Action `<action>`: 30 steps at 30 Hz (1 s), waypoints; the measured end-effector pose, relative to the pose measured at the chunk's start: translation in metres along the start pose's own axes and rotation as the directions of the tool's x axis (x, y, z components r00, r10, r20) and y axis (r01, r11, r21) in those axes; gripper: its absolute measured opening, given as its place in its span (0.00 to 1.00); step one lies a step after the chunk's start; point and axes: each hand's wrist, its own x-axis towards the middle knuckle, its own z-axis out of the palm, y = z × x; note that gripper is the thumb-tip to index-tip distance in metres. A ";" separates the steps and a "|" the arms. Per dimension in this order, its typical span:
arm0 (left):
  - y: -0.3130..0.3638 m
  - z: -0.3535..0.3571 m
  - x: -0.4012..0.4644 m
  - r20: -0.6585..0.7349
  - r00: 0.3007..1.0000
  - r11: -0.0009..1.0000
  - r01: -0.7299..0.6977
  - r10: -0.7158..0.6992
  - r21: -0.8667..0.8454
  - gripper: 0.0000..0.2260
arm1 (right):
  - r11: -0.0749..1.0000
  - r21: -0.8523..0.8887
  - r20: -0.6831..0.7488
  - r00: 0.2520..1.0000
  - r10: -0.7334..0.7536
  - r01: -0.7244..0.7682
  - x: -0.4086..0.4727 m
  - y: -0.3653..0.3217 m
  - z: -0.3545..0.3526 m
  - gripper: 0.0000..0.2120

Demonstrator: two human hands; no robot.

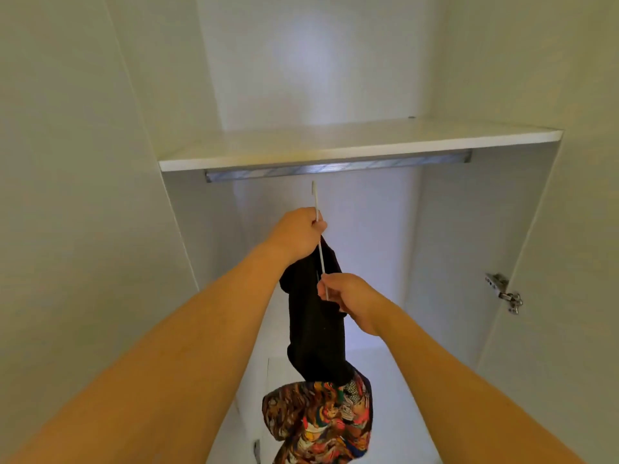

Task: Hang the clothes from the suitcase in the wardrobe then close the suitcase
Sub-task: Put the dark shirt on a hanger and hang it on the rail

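White wardrobe walls (335,78) surround both raised arms. Nearest, the right hand (348,296) pinches the lower end of a white hanger (322,259); a black garment (315,329) with a patterned part hangs from it. Beyond, the left hand (299,234) grips the hanger's neck. Farther up, the rail (338,167) waits under the shelf (335,142). Hanging is under way; next, the hook likely needs lifting over the rail.

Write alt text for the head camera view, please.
Both hands, left hand and right hand, hold a white hanger carrying a black garment just below the wardrobe rail, hook not yet on it.
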 end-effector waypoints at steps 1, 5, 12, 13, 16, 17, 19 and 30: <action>0.005 -0.001 0.003 0.015 1.000 1.000 -0.005 0.005 0.008 0.10 | 0.999 0.019 -0.044 0.999 0.030 -0.029 -0.001 -0.002 0.003 0.17; 0.009 0.018 0.022 0.077 0.997 1.000 -0.008 0.007 0.013 0.12 | 0.981 0.152 -0.221 0.963 0.151 -0.119 0.006 0.002 0.000 0.20; 0.016 0.076 0.081 0.038 0.999 1.000 0.024 -0.023 -0.011 0.16 | 0.965 0.247 -0.265 0.952 0.154 -0.087 0.046 0.011 -0.054 0.21; 0.019 0.086 0.093 0.026 0.999 0.999 0.029 -0.029 -0.022 0.16 | 0.969 0.236 -0.262 0.956 0.130 -0.067 0.053 0.013 -0.069 0.20; 0.030 0.110 0.127 0.008 0.998 0.997 0.058 -0.057 -0.050 0.16 | 0.976 0.215 -0.242 0.966 0.096 -0.043 0.076 0.015 -0.110 0.20; 0.033 0.116 0.134 0.010 0.998 0.997 0.067 -0.067 -0.049 0.16 | 0.977 0.207 -0.233 0.967 0.102 -0.053 0.081 0.014 -0.119 0.20; 0.044 0.135 0.155 0.007 0.997 0.996 0.078 -0.078 -0.046 0.17 | 0.977 0.198 -0.239 0.963 0.125 -0.078 0.094 0.013 -0.146 0.19; 0.109 0.196 0.240 0.062 0.998 1.000 0.016 -0.017 0.019 0.12 | 0.989 0.107 -0.354 0.925 0.136 -0.104 0.131 -0.003 -0.263 0.14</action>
